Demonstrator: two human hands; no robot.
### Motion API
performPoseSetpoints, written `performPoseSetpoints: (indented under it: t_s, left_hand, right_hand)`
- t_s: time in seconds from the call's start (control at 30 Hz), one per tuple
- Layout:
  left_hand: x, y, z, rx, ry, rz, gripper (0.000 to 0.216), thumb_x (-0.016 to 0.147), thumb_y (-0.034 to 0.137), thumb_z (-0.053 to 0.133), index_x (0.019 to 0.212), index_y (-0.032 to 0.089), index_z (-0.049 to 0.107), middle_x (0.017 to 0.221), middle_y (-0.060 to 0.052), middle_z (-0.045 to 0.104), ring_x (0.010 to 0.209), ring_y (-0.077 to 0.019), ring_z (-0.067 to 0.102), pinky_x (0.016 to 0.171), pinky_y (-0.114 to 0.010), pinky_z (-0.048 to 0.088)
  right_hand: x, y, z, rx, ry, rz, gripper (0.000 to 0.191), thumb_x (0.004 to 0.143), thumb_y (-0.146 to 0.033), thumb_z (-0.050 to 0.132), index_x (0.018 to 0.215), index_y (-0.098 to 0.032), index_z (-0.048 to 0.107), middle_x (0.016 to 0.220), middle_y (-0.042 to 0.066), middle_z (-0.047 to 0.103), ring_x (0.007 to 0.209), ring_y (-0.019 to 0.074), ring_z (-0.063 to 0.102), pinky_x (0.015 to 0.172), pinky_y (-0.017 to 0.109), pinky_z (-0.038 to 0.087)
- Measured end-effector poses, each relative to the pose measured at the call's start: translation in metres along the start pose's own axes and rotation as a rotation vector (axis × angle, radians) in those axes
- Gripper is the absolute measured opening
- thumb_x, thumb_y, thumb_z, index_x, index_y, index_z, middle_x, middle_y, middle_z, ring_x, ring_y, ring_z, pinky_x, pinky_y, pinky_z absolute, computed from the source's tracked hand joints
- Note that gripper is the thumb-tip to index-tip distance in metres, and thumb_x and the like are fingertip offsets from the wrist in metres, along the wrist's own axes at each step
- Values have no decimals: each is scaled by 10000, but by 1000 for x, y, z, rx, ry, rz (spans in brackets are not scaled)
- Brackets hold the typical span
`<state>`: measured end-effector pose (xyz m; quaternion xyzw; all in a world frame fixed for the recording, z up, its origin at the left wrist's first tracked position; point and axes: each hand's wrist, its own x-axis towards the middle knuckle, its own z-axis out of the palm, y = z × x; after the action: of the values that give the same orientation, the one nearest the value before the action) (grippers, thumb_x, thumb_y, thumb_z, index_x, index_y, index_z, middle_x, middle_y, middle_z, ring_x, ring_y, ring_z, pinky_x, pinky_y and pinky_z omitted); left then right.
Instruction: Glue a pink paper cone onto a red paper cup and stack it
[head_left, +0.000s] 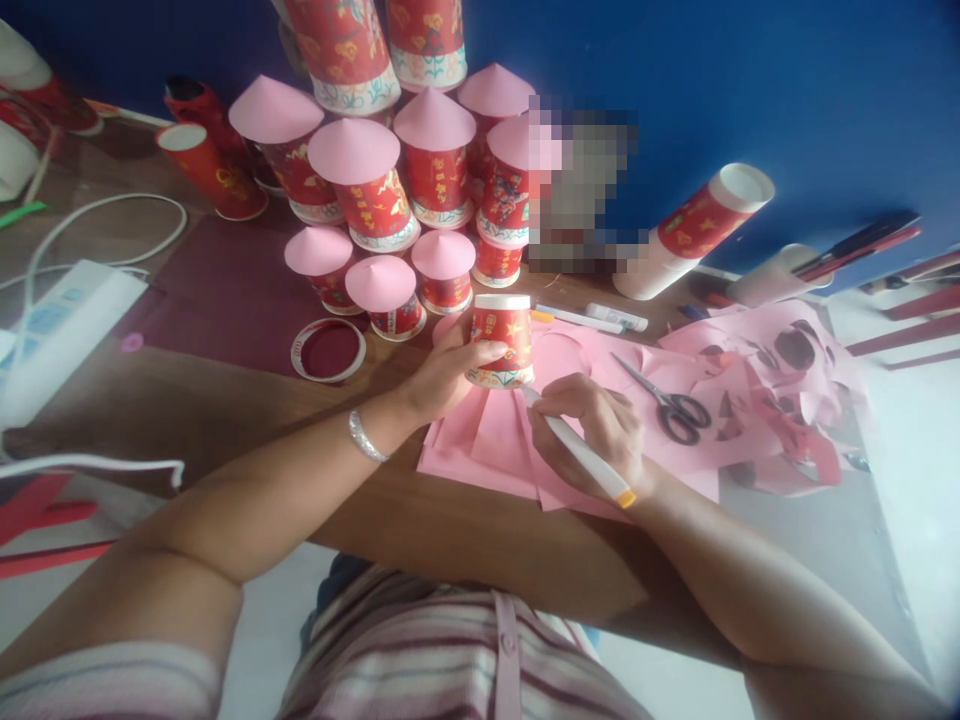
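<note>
My left hand (444, 375) is closed round a red patterned paper cup (504, 340) that stands upside down on pink paper sheets (480, 440). My right hand (596, 425) grips a white pen with an orange end (585, 455), its tip down at the cup's rim on the pink paper. A silver bracelet (365, 437) sits on my left wrist.
Several red cups with pink cone lids (375, 190) are stacked behind. A red-filled lid (328, 350) lies left of the cup. Scissors (667, 402) and pink paper scraps (780, 380) lie to the right. A white power strip (60, 330) is at the left, a cup stack (694, 230) lying at the back.
</note>
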<state>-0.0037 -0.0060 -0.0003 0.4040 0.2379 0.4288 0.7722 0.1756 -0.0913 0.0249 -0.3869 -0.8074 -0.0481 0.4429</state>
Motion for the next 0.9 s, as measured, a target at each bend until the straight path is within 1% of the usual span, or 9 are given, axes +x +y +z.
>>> performPoseSetpoints:
  t_s: [0.17, 0.4, 0.47, 0.6, 0.67, 0.8, 0.9]
  left_hand:
    - [0, 0, 1, 5, -1, -2, 358, 770, 303, 807, 1066, 190, 640, 932, -27, 723, 847, -200, 707, 791, -364, 596]
    - [0, -1, -1, 9, -23, 4, 362, 791, 309, 804, 1097, 193, 649, 931, -24, 718, 822, -191, 697, 772, -355, 584]
    - [0, -2, -2, 9, -17, 8, 375, 785, 321, 823, 1090, 193, 648, 930, -23, 714, 824, -189, 695, 773, -352, 583]
    - [1, -5, -5, 44, -6, 8, 441, 745, 361, 913, 1049, 187, 646, 894, -5, 689, 795, -152, 664, 740, -297, 552]
    - [1, -6, -6, 63, -7, 2, 480, 715, 349, 948, 1049, 185, 646, 900, -2, 692, 794, -142, 653, 730, -282, 540]
    - [3, -6, -5, 48, 13, 2, 484, 726, 341, 947, 1080, 192, 652, 908, 8, 689, 801, -140, 644, 730, -280, 540]
    - [6, -2, 1, 38, 5, 41, 436, 764, 358, 924, 1072, 196, 661, 930, 5, 690, 819, -135, 646, 749, -273, 543]
  right_hand:
    - [0, 0, 1, 31, -1, -9, 212, 931, -59, 632, 1025, -234, 557, 796, -18, 677, 658, 123, 692, 551, 236, 546]
    - [-1, 0, 1, 57, -8, 3, 230, 911, -59, 660, 1028, -233, 566, 808, -23, 680, 663, 129, 690, 559, 240, 540]
    - [-2, 0, 1, 68, -5, -1, 241, 903, -49, 661, 1027, -232, 568, 804, -22, 675, 661, 132, 687, 559, 240, 535]
    - [-3, 0, 2, 60, -25, -11, 250, 895, -28, 643, 1026, -228, 568, 806, -16, 669, 639, 129, 664, 543, 239, 519]
    - [-3, -1, 1, 54, -27, -19, 239, 898, -37, 646, 1030, -222, 573, 810, -9, 675, 631, 130, 658, 542, 245, 525]
    - [2, -1, -3, 52, 41, -74, 257, 880, -38, 663, 1049, -220, 598, 776, -13, 679, 619, 143, 671, 541, 257, 555]
    - [10, 1, -12, 43, 97, -123, 282, 868, -44, 680, 1065, -234, 614, 765, -19, 697, 617, 149, 686, 515, 262, 562]
